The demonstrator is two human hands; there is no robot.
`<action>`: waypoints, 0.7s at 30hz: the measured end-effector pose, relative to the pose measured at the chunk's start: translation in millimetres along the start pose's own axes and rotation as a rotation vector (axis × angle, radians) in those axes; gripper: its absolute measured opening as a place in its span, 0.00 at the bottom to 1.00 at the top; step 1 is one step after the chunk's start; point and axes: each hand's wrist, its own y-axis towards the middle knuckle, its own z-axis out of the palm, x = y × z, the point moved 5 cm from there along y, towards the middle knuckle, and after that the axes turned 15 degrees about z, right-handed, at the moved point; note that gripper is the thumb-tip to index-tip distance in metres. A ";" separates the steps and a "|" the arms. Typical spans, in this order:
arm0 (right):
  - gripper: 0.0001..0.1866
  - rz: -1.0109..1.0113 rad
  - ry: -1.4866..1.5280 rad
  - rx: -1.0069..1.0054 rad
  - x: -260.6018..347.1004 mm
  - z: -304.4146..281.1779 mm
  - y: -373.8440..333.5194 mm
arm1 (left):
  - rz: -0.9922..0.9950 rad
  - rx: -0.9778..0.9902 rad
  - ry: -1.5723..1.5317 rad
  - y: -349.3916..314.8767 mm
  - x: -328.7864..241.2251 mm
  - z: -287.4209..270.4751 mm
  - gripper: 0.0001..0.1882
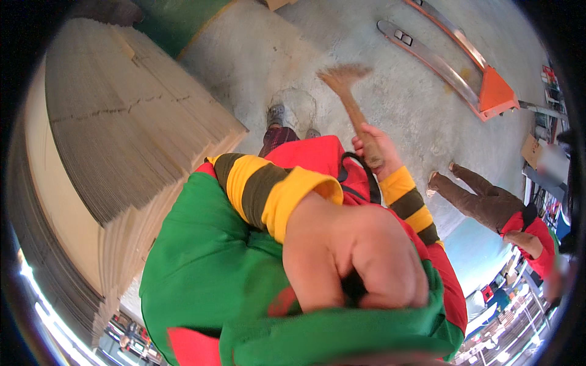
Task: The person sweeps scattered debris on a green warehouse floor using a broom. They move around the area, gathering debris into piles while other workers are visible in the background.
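Brush (349, 100) is hanging over the far floor (244, 67), right of centre — right hand (377, 148) grasping it, left hand (354, 256) bending near the green jacket (195, 244) — gripping or not, I cannot tell.

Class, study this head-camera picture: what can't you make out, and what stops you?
In the head view:
- Left hand: its fingertips, hidden behind the green cloth, so its grip is unclear.
- Farther shoe: mostly hidden by the red clothing.
- Orange pallet truck: one fork's tip, cut off by the top edge.
- Shelf goods at the right rim: too small and blurred to identify.
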 end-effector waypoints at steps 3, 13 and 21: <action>0.11 0.080 -0.233 -0.153 -0.6 16.1 37.1 | -0.222 0.317 -0.044 -11.7 -18.5 -14.8 0.19; 0.24 -0.263 -0.737 -0.199 46.8 1.8 276.2 | -0.673 -1.039 0.756 -194.6 -126.4 -253.9 0.17; 0.27 0.013 -0.036 -0.239 -63.2 -125.0 205.4 | -1.741 -1.455 1.821 -507.3 -348.9 -241.2 0.18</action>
